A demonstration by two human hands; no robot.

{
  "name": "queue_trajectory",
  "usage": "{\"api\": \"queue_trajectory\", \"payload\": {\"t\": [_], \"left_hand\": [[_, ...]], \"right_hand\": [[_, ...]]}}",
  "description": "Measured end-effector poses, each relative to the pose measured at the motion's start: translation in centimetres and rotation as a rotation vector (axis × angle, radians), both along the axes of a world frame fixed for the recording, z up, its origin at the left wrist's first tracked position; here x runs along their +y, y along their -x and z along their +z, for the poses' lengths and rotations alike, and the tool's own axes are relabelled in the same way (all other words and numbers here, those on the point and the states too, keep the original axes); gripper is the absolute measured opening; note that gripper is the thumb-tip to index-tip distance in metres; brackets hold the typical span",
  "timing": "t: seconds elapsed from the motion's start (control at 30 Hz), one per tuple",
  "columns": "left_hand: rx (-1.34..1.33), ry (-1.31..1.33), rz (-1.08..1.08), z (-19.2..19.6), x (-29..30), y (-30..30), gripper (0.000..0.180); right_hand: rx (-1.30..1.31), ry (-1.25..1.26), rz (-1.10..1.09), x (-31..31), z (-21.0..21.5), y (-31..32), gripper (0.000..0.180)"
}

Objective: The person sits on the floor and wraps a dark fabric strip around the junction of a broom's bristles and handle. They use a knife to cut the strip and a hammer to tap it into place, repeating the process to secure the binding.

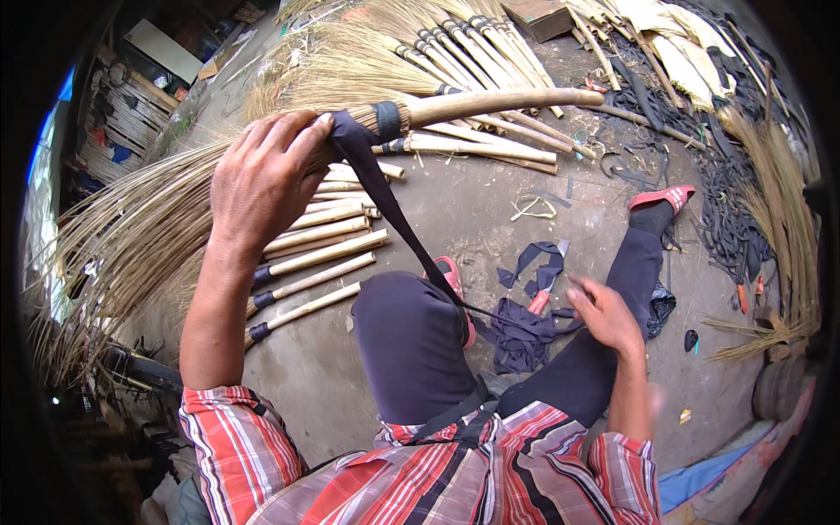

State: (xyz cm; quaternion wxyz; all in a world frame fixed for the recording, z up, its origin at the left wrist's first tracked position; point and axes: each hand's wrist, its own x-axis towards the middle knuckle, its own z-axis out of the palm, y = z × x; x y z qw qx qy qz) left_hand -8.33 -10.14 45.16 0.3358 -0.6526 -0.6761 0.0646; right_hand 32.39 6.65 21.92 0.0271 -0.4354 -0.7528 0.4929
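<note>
My left hand [262, 179] grips a grass broom [131, 227] where the bristles meet its bamboo handle [499, 103], beside a black band [388, 121]. A dark cloth strip [394, 214] hangs from under that hand and runs down across my knee [407, 337]. My right hand [604, 317] reaches low over a heap of dark cloth scraps [525, 337] on the ground, fingers curled near the strip's end; whether it pinches the strip I cannot tell. A red-handled tool [538, 302] lies beside the scraps.
Finished brooms [455, 48] lie in rows at the top, more handles [306, 280] by my left forearm. Loose grass bundles [779, 192] and black strips [731, 219] fill the right side. My feet wear red sandals [662, 198] on the concrete floor [472, 201].
</note>
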Motion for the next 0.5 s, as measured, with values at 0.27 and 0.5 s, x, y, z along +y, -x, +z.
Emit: {"api": "queue_trajectory", "payload": {"t": [0.27,0.5], "left_hand": [[-0.198,-0.153,-0.205,-1.9,4.2,-5.6,0.062],[-0.288,-0.153,-0.217,-5.2,5.6,-5.4,0.062]], "right_hand": [[1.19,0.265,-0.14,-0.9,7.4,20.8,0.053],[1.208,0.026,-0.388,-1.6,7.8,17.9,0.014]]}}
